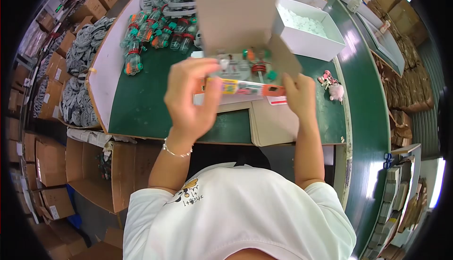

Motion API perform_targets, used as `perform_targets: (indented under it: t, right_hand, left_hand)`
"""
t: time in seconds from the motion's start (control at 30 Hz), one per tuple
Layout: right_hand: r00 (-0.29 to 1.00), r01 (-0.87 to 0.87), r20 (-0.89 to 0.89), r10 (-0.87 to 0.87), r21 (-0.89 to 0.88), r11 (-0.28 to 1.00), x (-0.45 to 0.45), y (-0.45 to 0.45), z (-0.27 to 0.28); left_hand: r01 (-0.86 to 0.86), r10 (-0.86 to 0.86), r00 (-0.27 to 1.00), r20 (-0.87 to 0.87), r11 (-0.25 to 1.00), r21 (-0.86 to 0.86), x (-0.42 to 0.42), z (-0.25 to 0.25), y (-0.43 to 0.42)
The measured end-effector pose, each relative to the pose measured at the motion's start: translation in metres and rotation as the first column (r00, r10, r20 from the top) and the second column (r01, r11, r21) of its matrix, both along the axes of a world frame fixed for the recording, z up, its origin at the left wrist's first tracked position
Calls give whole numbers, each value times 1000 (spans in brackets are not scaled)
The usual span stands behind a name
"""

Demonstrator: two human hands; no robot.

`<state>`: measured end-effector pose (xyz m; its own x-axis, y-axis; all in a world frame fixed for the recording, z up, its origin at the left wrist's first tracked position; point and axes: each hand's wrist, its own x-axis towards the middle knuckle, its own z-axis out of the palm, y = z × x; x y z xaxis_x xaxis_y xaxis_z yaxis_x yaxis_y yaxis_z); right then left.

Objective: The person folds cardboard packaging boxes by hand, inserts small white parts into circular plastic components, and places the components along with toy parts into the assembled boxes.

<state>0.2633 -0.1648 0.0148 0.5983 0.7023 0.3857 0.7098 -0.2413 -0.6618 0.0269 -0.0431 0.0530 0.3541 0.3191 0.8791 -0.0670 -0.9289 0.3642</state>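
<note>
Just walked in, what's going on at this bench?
A person has a small open carton, lid up, over the green bench. The right hand grips its right edge; the left hand is blurred at its left end, grip unclear. Colourful parts sit inside. Clear containers lie behind, to the left.

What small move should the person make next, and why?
Probably fold the brown cardboard side flap inward with the right hand, which appears to hold its lower corner. The flap splays outward, the broad brown cardboard lid stands raised, and red and green parts sit inside the colourful printed box. The left hand, blurred, is by the box's left end.
</note>
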Motion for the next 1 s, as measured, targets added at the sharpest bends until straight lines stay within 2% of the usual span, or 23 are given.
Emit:
perform_targets:
  t: [0.07,0.1,0.17,0.2,0.23,0.33,0.37,0.4,0.47,0.63,0.77,0.8,0.83,0.87,0.9,0.93,0.97,1.0]
  right_hand:
    - [996,90,20,-91,51,995,15,-23,1]
    - [989,150,2,-151,58,987,22,-36,3]
    - [942,333,-100,-319,177,926,24,-64,17]
    - [917,399,-71,-393,204,894,41,-84,8]
    - [882,465,-44,-468,234,854,65,-106,-5]
    - [705,706,-104,-702,199,680,96,-162,-17]
    - [631,771,-105,-768,191,608,97,-174,-15]
    - [626,774,-97,-773,193,603,103,-191,-18]
    - [355,929,248,-901,15,370,121,-226,-29]
    - [254,966,227,-940,-15,257,150,-278,-61]
    - [185,981,264,-947,-103,163,165,-293,-88]
    - [-85,982,354,-931,187,-19,155,-277,-86]
    - [-361,865,357,-861,474,-167,145,-258,-81]
    - [-192,805,384,-903,588,78,128,-234,-60]
    - [-25,676,434,-901,671,304,111,-210,-36]
    - [308,697,318,-897,566,440,93,-178,-20]
    - [594,659,141,-792,479,580,76,-146,-6]
    - [809,506,84,-582,408,760,59,-121,6]
  left_hand:
    - [-199,188,980,-66,924,-327,-16,-17,16]
    - [-212,202,977,-65,920,-329,-17,-26,21]
    - [-423,322,884,-340,861,-284,-16,-45,30]
    - [-513,364,806,-467,823,-243,-16,-53,33]
    - [-513,364,808,-463,821,-249,-15,-60,33]
    - [-647,440,609,-660,757,-92,-8,-76,32]
    - [-641,432,617,-657,761,-101,-6,-77,32]
    - [-625,414,625,-661,774,-106,-7,-77,33]
    - [-595,379,637,-671,795,-116,-8,-77,34]
    - [-608,369,630,-683,782,-138,-12,-75,30]
    - [-622,415,652,-634,771,-136,-13,-71,29]
    - [-595,353,702,-619,768,-237,-15,-69,30]
    - [-561,292,750,-594,757,-335,-16,-67,31]
    - [-520,233,794,-561,738,-431,-18,-65,32]
    - [-521,232,792,-564,739,-427,-20,-64,35]
    - [-314,5,913,-408,649,-693,-23,-62,38]
    - [-74,-184,966,-181,475,-877,-25,-61,41]
    - [169,-314,945,89,238,-956,-27,-59,43]
